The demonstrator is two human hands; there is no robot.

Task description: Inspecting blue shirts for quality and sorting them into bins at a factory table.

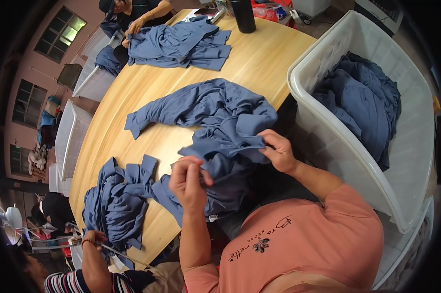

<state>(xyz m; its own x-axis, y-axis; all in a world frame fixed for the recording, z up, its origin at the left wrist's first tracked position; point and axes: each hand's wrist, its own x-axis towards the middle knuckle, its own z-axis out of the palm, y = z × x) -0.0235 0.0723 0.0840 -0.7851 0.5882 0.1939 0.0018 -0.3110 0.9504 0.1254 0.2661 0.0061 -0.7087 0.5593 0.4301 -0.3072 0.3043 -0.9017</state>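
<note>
A blue long-sleeved garment (201, 107) lies rumpled across the table in front of me, one sleeve stretched out to the left and its near part hanging over the edge toward my lap. My right hand (279, 152) pinches a folded edge of it between thumb and fingers. Just above the cloth is my left hand (185, 183), its fingers curled and slightly blurred. Something small and dark shows by those fingertips, too unclear to name. A small white label (212, 218) shows at the garment's lower edge.
The curved wooden table (108, 115) also bears another blue garment pile (115, 205) at left, by a person in a striped sleeve. Across it, a person handles more blue garments (179, 44). A black bottle (243, 17) stands nearby. At right, a white bin (347, 146) holds blue cloth.
</note>
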